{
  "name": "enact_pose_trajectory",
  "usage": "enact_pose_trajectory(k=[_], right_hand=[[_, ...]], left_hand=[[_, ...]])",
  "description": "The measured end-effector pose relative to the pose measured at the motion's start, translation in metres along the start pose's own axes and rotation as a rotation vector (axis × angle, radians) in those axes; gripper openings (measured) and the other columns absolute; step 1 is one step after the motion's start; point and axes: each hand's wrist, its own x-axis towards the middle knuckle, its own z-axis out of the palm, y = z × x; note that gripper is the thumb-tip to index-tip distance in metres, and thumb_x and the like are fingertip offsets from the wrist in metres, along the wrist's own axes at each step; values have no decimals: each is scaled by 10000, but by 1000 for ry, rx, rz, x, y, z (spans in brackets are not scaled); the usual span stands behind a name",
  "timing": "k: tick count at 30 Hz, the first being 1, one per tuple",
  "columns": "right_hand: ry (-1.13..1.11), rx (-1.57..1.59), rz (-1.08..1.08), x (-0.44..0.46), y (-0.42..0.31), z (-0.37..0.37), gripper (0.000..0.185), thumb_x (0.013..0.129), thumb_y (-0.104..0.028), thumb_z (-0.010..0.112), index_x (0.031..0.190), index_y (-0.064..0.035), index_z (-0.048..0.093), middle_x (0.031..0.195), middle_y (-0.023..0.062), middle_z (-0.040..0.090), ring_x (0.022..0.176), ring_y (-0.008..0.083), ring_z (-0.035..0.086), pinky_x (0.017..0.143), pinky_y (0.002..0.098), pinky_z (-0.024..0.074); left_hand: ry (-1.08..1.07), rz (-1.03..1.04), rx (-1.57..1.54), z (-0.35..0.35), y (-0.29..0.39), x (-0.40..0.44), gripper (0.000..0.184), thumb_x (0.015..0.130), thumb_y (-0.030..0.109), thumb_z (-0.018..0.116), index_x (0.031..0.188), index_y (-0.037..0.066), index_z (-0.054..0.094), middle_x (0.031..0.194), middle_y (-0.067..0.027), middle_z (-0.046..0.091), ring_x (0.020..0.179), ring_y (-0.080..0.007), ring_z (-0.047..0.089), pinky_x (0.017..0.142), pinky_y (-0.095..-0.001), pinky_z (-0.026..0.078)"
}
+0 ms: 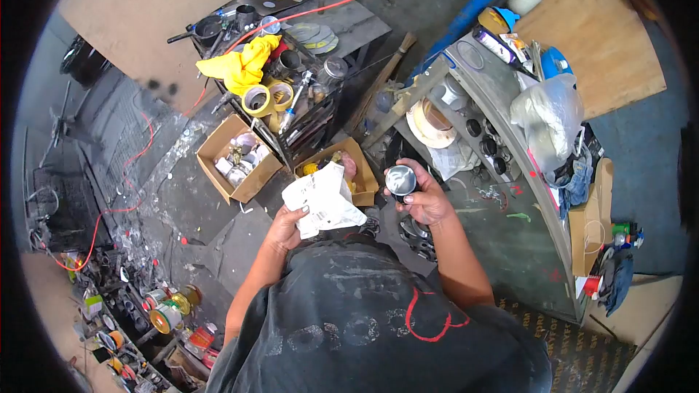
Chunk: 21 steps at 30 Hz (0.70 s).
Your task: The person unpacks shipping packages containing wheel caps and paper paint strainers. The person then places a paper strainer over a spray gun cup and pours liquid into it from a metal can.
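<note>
The left hand [285,230] pinches a crumpled white printed wrapper [320,200]; to its right, apart, the right hand [429,204] grasps a round silvery-topped container [401,181], possibly a tin.

The left hand [285,229] holds a crumpled white sheet [320,200] by its edge. The right hand [431,202] holds a round tin [400,181] with a shiny top, near the sheet but not touching it. Just past the sheet is an open box [368,197], and to its left is a box of small stuff [258,182]. A yellow cloth [240,64] and tape [255,111] lie on a bench [362,25] farther off
</note>
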Motion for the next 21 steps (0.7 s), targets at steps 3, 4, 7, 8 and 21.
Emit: enact_pose_trajectory(k=[3,4,7,8,21], right_hand=[[7,-4,-28,0,0,1,777,764,34,733,1470,-100,437,1315,155,599,1077,301,671,657,303,585],[8,-4,-31,0,-1,2,777,764,34,733,1470,-100,437,1315,155,599,1077,301,671,657,303,585],[-10,53,-11,-1,-6,7,724,783,-14,749,1446,-64,465,1188,140,662,1025,265,687,627,288,568],[44,-24,-25,-1,-6,9,671,794,-37,755,1414,-50,499,1157,130,681,1001,244,689,621,287,561],[366,-1218,-304,5,-11,78,594,669,-89,889,1234,-56,707,1045,94,746,938,163,695,886,315,538]], left_hand=[[-27,-2,2,-1,2,4,574,848,30,725,1388,2,533,1309,-154,661,1178,-329,665,1037,-499,531],[-30,-2,7,0,3,6,575,849,34,727,1388,2,533,1309,-154,661,1179,-329,664,1037,-501,531],[-38,-8,21,3,5,9,572,852,39,728,1389,2,533,1308,-155,660,1179,-331,664,1037,-506,529],[-39,-10,27,5,5,9,570,854,39,726,1389,2,534,1307,-155,661,1179,-332,663,1038,-509,528],[-26,-24,34,-2,4,13,556,860,20,708,1389,3,537,1331,-164,648,1209,-341,645,1052,-518,515]])
